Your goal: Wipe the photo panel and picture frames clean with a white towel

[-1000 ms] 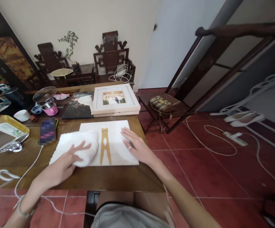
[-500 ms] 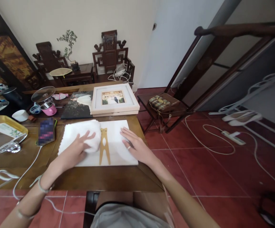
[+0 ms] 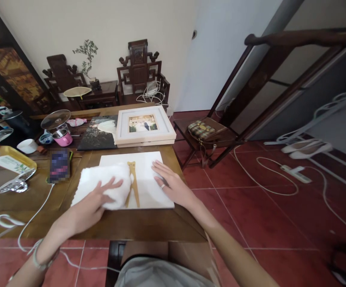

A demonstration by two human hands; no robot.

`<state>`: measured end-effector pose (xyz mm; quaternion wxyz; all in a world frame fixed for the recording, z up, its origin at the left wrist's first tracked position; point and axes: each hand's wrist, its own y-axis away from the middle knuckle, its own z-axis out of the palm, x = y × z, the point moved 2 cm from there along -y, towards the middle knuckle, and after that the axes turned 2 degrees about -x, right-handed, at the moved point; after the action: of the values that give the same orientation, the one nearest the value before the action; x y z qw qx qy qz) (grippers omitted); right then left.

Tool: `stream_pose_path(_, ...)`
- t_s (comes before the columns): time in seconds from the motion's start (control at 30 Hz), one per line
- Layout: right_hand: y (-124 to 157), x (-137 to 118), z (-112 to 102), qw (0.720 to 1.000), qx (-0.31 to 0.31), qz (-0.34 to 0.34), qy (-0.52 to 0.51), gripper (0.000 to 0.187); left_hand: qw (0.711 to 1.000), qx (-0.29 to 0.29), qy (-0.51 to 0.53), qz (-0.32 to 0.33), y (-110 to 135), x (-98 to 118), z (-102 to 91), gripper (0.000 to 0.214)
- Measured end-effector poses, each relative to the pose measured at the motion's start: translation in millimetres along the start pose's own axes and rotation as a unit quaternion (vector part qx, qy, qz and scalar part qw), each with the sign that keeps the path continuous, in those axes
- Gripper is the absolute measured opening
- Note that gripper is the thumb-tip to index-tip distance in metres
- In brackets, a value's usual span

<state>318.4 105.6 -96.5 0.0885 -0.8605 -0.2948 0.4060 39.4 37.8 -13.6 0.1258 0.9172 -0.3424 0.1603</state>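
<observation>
Pressing towel (image 3: 109,183) on left half of board (image 3: 149,195), left hand (image 3: 93,201) fingers spread; right half, under flat open-fingered right hand (image 3: 173,185), apparently undone.

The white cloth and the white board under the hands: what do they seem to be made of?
Cloth: soft terry-like fabric, matte; fluffy and bunched under the left hand. Board: perhaps painted wood or canvas, smooth matte white; flat, with straight edges, under the right hand.
</observation>
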Motion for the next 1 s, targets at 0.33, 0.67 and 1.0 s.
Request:
stream_pose_path(0.33,0,0,-1,1.0,0.014,0.001,-0.026,0.042,0.999,0.031,0.005,-0.03,-85,-44,-18.7,0.047)
stream_pose_path(0.67,0,-1,0,1.0,0.01,0.009,-0.023,0.042,0.991,-0.08,-0.108,-0.014,-62,39,13.0,0.056)
stream_pose_path(1.0,0,0,-1,1.0,0.015,0.006,-0.026,0.042,0.986,-0.111,-0.123,0.018,-34,79,29.5,0.036)
